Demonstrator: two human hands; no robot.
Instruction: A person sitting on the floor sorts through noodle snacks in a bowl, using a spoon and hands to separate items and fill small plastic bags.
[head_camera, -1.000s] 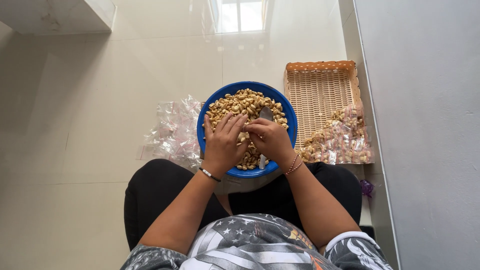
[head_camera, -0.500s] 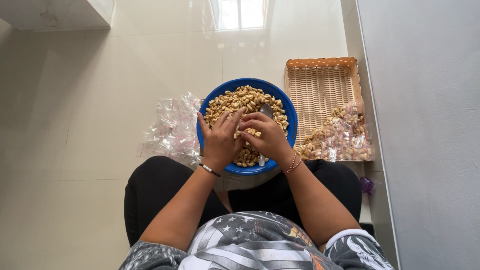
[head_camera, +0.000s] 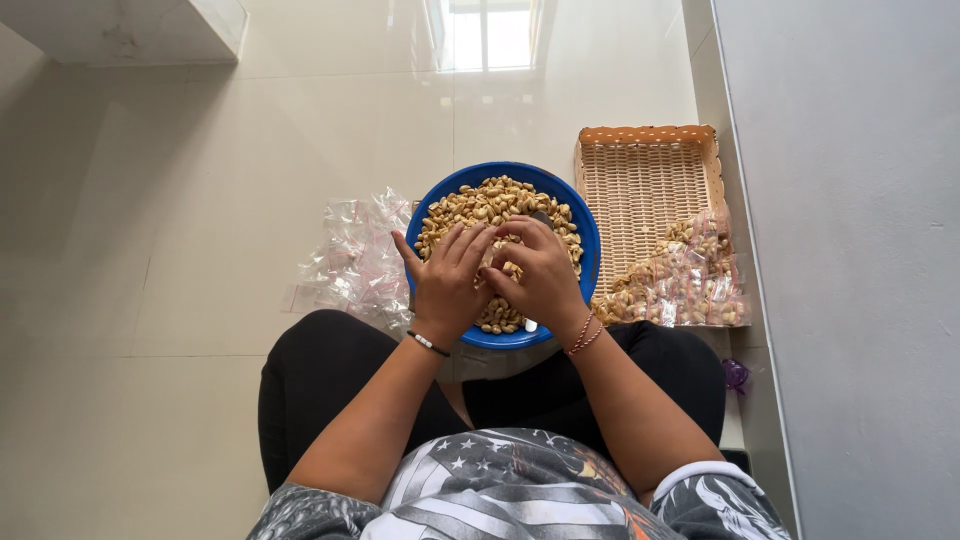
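- We see our left hand (head_camera: 447, 283) resting palm-down over the nuts (head_camera: 495, 205) in the blue bowl (head_camera: 590, 250), fingers spread slightly and pointing away from us – whether anything is pinched beneath it we cannot tell.
- Our right hand (head_camera: 540, 275) sits just beside it, touching at the fingertips, with the fingers curled inward over the heap; what it grips, if anything, is hidden by the knuckles.
- A thin dark band (head_camera: 428, 343) circles our left wrist, and beaded bracelets (head_camera: 583, 335) circle the right.
- The bowl stands on the floor just ahead of our crossed legs in black trousers (head_camera: 320, 385), filled with pale, shelled nuts heaped nearly to its rim.
- To the left of the bowl, touching its edge, lies a loose pile of small clear plastic bags (head_camera: 355, 260) with reddish seal strips.
- To the right – just beside the bowl – a rectangular woven basket (head_camera: 645, 175) lies flat; its far half is bare, and its near end holds small filled packets of nuts (head_camera: 680, 285).
- The basket runs along a grey wall (head_camera: 850, 250) on our right.
- Everything rests on a glossy pale tiled floor (head_camera: 180, 200), which mirrors a bright window near the top.
- A small purple object (head_camera: 736, 374) lies by the wall, near our right knee.
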